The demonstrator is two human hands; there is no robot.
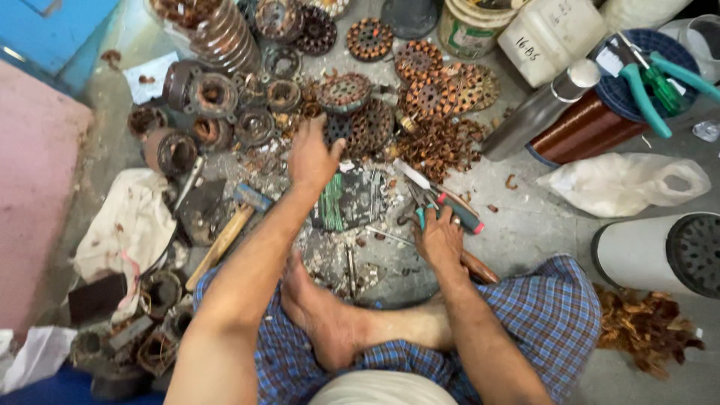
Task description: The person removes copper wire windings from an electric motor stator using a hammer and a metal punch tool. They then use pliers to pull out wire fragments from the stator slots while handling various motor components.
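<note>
Fingers of the right hand (pixel 441 238) curl over green-handled pliers (pixel 439 201) on the floor at centre frame. The left hand (pixel 311 157), fingers bent loosely and holding nothing I can make out, rests above a dark block (pixel 349 201) among rusty stator rings (pixel 367 124). A wooden hammer (pixel 225 236) lies left. At upper right stand a white labelled jug (pixel 551 34), a copper wire spool (pixel 581 131) and a white bag (pixel 622 184).

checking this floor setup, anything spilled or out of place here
Yes. Copper wire scraps are strewn loose over the floor beside the stacked motor cores, with another heap by the right knee. The hammer lies among debris near the left hand.
</note>
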